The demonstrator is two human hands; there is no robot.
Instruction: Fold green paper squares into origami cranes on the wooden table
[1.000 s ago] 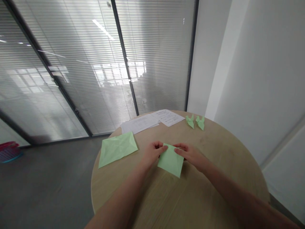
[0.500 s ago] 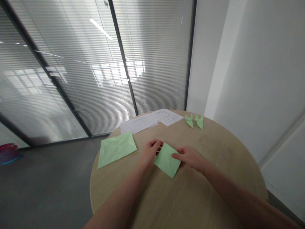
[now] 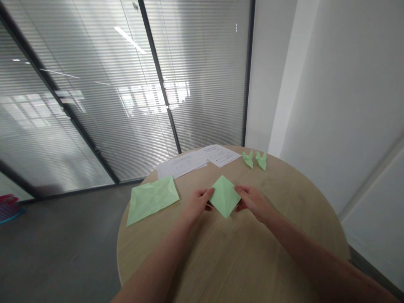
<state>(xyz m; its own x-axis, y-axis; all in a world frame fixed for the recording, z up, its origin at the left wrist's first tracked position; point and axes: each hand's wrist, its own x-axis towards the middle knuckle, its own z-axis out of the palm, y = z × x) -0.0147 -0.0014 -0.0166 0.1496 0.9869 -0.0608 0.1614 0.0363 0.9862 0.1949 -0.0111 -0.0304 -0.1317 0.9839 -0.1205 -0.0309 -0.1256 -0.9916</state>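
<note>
A folded green square of origami paper is held cornerwise over the table, one point toward me and a crease down its middle. My left hand pinches its left corner, thumb on top. At the opposite corner my right hand grips it, also with the thumb on top and the other fingers partly hidden below. To the left lies a creased green sheet. Two small folded green paper figures, a left one and a right one, stand near the far edge.
The round wooden table fills the lower middle. White sheets and a printed page lie along its far edge. Behind is a glass partition with blinds; a white wall rises at right. A pink and blue basket stands on the floor.
The folded paper has turned so that its corners point left, right, near and far, and moved slightly away from me. My left hand now pinches its left corner; the right has shifted to the right corner.
</note>
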